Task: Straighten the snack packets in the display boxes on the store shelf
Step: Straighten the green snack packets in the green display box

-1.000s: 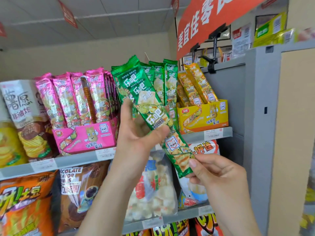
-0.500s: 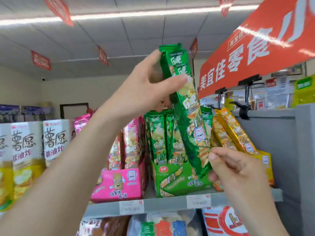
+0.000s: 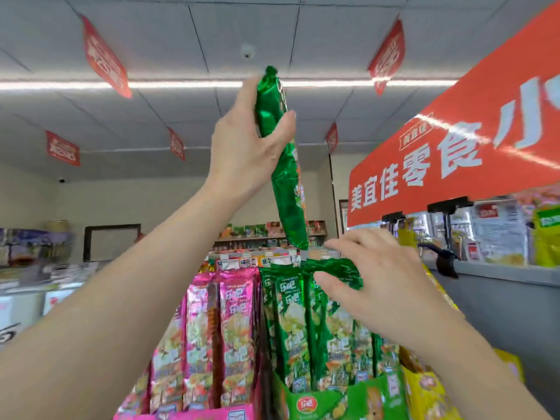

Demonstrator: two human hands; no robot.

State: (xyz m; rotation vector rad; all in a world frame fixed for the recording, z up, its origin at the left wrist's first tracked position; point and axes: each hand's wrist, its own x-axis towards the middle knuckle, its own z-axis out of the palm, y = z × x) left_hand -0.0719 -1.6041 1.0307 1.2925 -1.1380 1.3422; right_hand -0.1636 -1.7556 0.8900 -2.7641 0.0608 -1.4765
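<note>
Head view. The left hand (image 3: 245,153) is clamped round the upper part of one green snack packet (image 3: 288,183), thumb on the near side. It holds the packet higher and closer to upright than half a second ago. The packet's lower end hangs just above the row of standing green packets (image 3: 291,322) in the green display box (image 3: 318,401).

The right hand (image 3: 381,286) pinched that lower end half a second ago and has since let go. Its fingers are now spread and fairly straight across the tops of the standing row, gripping nothing.

Judgement: the right hand is parting the row to make a gap, and the lifted packet goes back in next. The pink packets (image 3: 230,322) beside it stand untouched.
</note>
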